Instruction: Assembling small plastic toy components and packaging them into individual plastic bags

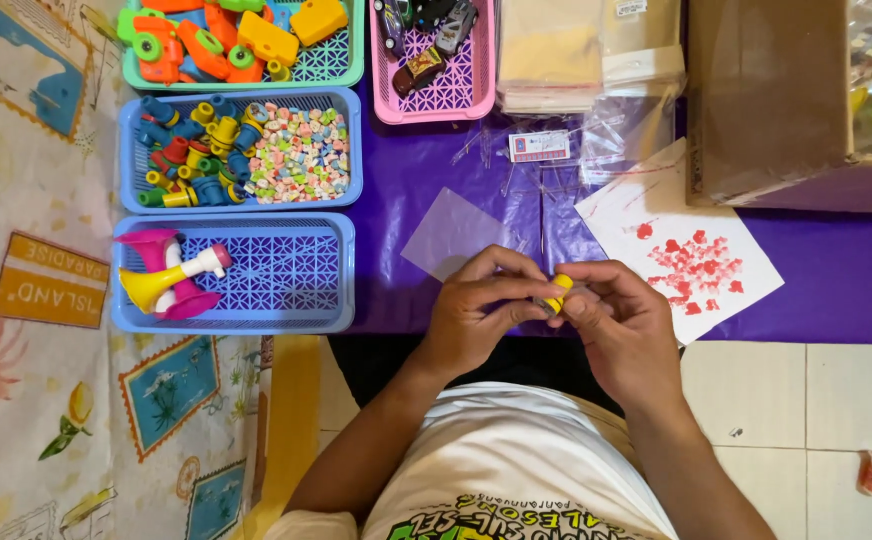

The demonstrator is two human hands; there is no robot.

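Observation:
My left hand (481,315) and my right hand (621,320) meet at the near edge of the purple cloth (426,180). Between their fingertips they pinch a small yellow plastic toy piece (559,291), mostly hidden by the fingers; something clear, perhaps a small bag, seems to wrap it. A small clear plastic bag (453,232) lies flat just beyond my left hand. A white sheet with red heart stickers (696,262) lies right of my right hand.
Left are blue baskets: one with pink and yellow toy horns (166,272), one with small colourful pieces and beads (246,150). Farther back stand a green basket (341,62) of orange toys, a pink basket (456,95) of toy cars, stacked clear bags (586,45) and a cardboard box (766,100).

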